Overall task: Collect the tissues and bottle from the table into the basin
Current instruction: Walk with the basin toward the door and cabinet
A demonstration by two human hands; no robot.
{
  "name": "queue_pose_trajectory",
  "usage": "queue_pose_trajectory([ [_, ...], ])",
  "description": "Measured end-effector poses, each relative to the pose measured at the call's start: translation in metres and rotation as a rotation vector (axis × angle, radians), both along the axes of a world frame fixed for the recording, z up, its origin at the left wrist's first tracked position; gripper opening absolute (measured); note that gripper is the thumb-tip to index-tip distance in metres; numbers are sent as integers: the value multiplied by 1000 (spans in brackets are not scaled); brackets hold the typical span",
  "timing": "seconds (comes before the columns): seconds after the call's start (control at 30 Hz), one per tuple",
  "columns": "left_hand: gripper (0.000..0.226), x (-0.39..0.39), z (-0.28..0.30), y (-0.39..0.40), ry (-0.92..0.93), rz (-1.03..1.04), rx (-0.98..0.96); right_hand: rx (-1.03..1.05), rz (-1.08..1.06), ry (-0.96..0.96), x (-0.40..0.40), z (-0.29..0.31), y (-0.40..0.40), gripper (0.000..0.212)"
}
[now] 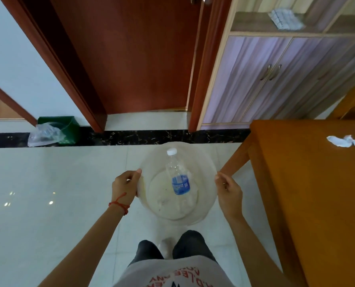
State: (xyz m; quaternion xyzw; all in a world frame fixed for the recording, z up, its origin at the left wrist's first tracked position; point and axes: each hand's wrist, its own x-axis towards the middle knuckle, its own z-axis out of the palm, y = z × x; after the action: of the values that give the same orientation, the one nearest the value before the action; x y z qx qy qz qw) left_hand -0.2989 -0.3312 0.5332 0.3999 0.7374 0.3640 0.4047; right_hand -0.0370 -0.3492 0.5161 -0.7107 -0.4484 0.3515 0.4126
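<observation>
I hold a pale translucent basin (207, 162) in front of me above the floor. My left hand (125, 187) grips its left rim and my right hand (228, 190) grips its right rim. Inside lies a clear plastic bottle (177, 172) with a white cap and a blue label, cap pointing away from me. Crumpled white tissues (184, 204) lie around it on the basin's bottom. One more crumpled tissue (343, 140) rests on the orange wooden table (307, 193) at the right, well away from both hands.
The table's corner and leg (237, 157) stand just right of the basin. A green bin (65, 129) with a plastic bag sits by the wall at left. A red-brown door (131, 59) and a cabinet (265, 79) lie ahead. A wooden chair (354, 104) stands at far right.
</observation>
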Motion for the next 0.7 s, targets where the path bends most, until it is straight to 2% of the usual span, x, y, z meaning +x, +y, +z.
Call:
queue_pose_trajectory([
  [0.33,30,32,-11,176,1,-68,-9,-19,-77,26,26,-1,159,25],
  [0.6,26,71,0,306,26,-173,15,-49,-221,-11,61,10,264,23],
  [0.7,32,85,2,347,24,-229,21,-65,-251,74,72,13,292,25],
])
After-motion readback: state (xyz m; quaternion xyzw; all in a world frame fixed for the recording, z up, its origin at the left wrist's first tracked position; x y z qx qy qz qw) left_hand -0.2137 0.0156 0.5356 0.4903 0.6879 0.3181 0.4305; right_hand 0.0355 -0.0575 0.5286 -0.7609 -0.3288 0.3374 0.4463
